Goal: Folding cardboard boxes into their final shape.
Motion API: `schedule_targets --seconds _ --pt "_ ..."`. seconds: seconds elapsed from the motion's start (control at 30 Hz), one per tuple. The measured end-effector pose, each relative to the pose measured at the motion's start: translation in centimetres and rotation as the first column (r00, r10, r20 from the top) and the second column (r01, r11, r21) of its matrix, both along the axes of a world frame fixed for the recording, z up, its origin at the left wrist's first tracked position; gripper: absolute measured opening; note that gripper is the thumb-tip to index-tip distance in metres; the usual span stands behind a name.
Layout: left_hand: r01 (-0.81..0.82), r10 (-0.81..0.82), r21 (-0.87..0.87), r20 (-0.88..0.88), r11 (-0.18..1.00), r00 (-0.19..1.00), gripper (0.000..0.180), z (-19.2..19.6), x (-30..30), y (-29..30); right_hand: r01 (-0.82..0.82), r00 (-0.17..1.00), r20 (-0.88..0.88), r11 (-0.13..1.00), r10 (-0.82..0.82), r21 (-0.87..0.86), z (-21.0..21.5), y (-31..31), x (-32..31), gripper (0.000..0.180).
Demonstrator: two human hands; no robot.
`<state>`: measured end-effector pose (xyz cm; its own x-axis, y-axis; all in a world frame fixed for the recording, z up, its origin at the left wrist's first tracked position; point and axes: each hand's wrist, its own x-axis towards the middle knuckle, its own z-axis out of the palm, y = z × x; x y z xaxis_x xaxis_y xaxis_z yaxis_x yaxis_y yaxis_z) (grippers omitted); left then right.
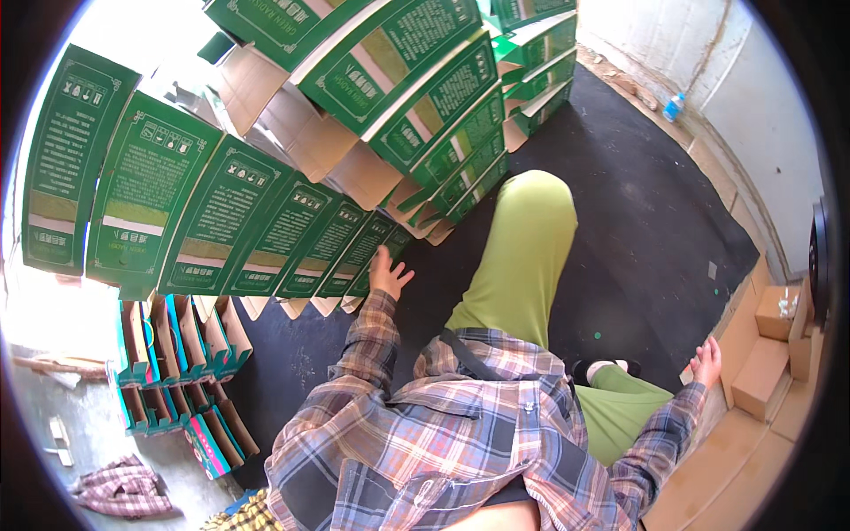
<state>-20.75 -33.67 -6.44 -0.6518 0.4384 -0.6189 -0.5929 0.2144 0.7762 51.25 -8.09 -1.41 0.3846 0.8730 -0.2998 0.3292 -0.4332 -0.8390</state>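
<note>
My left hand (387,273) is raised with its fingers spread, at the lower end of a stacked row of green printed cartons (197,223). Its fingertips come up against the last carton there; whether they press on it I cannot tell. Beside that row, more green cartons (440,124) are piled high, some with bare cardboard flaps (303,134) standing out. Far to the right, my right hand (707,361) has its fingers stretched out, nothing visible in it. It is close to the plain brown cartons (760,376).
A black mat (646,203) covers the floor. Narrow open boxes (181,341) stand in rows at left, near a checked cloth (124,487). A blue-labelled bottle (675,107) stands by the pale wall (770,115). A round black object (820,261) is at the right edge.
</note>
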Motion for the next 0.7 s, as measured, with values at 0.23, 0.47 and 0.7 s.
schedule_targets --seconds 0.23,0.47,0.7 --pt "-0.738 0.534 0.350 0.522 0.577 0.665 0.097 -7.4 -5.2 -2.7 0.026 0.998 0.053 0.997 -0.022 -0.072 0.0 0.6 -1.0 0.038" --pt "-0.790 0.477 0.485 0.630 0.374 0.613 0.078 -12.9 -7.9 -3.9 0.060 0.998 0.026 0.995 -0.058 -0.083 -0.2 0.7 -2.3 0.034" --pt "-0.786 0.583 0.447 0.528 0.427 0.618 0.057 -12.2 -7.9 -2.2 0.034 0.996 0.088 0.992 -0.023 -0.122 0.4 0.1 -1.0 0.037"
